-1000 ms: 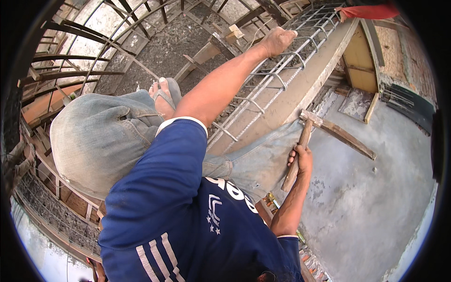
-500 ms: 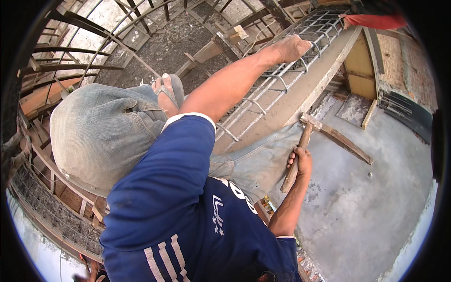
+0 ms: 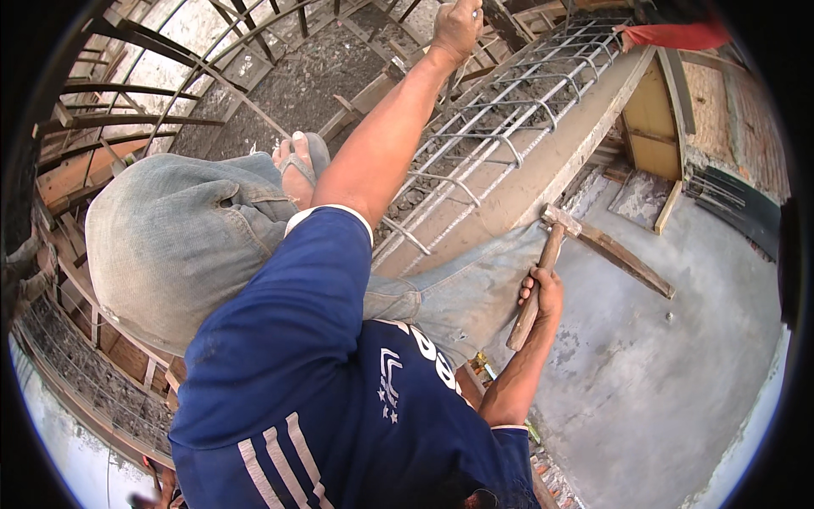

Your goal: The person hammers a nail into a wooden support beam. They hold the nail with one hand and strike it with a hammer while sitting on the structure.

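Observation:
My right hand (image 3: 544, 293) is wrapped round the wooden handle of a hammer (image 3: 560, 220), whose worn metal head points away from me beside my bent leg. My left arm reaches up to the top of the view. There my left hand (image 3: 458, 34) is closed, with a small greyish spot at its fingers that I cannot make out. Below and right of that hand runs a long cage of steel rebar (image 3: 476, 202), tied with bent stirrups and lying along a concrete beam (image 3: 543, 174). My left hand is apart from the cage.
Another person's red sleeve (image 3: 678, 36) reaches in at the far right, its hand at the cage's end. A wooden plank (image 3: 627, 265) slants past the hammer head over the grey concrete slab (image 3: 670, 365). Wooden framing and curved bars (image 3: 144, 89) fill the left.
My left hand has moved up and to the left, off the rebar cage, still closed. The right hand and the hammer have hardly moved.

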`<control>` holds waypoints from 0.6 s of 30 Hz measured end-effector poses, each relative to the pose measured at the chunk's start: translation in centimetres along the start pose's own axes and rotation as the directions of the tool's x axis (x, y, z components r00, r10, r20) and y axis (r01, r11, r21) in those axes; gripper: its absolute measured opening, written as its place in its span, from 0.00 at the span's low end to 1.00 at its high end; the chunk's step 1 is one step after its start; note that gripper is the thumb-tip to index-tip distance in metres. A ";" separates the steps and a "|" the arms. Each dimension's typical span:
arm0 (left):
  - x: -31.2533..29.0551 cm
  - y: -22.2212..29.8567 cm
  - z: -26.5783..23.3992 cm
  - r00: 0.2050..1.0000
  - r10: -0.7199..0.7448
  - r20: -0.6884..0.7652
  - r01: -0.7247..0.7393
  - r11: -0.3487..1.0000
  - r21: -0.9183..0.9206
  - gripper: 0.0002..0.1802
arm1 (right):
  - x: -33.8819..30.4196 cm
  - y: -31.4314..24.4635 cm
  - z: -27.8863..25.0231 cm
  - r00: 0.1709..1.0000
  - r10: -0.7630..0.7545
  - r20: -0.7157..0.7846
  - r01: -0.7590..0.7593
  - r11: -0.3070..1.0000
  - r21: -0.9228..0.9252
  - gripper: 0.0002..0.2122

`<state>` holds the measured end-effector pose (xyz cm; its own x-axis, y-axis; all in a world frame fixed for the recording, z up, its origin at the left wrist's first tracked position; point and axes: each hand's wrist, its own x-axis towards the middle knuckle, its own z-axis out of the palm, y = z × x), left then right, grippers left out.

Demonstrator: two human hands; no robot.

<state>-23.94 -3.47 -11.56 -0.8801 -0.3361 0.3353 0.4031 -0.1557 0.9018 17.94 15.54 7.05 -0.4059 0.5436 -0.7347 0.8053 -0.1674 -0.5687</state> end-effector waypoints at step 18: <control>4.0 -7.1 -2.0 0.984 -0.069 0.164 -0.039 0.818 0.573 0.15 | 0.7 -1.4 1.5 0.999 -0.032 0.028 0.032 0.999 -0.031 0.05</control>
<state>-29.79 -5.55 -17.16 -0.9350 -0.1673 0.3128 0.2200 0.4182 0.8813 15.87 14.93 6.79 -0.4428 0.5258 -0.7263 0.8048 -0.1240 -0.5804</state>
